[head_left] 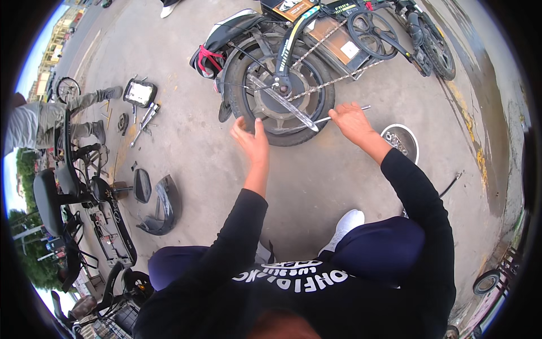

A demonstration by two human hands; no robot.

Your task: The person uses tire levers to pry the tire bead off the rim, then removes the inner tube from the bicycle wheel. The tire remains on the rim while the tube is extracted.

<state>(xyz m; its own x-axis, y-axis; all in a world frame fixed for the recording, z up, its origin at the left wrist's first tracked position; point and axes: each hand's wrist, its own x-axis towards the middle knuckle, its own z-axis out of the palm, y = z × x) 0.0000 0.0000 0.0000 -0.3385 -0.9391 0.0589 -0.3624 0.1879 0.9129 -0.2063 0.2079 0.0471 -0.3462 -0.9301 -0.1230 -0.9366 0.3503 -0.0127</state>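
Observation:
A wheel with a black tyre lies in front of me, on an electric bike tipped on its side. A long flat metal bar crosses the wheel from hub to near rim. My right hand is closed around a slim metal rod, whose far end reaches the tyre beside the bar's tip. At the tyre's near left edge is my left hand, thumb and fingers apart, holding nothing. Whether its fingertips touch the rubber I cannot tell.
A white bowl of small metal parts stands right of my right hand. Tools and a battered box lie on the left. A black curved fender sits nearer. Another person's legs and parked bikes are at far left.

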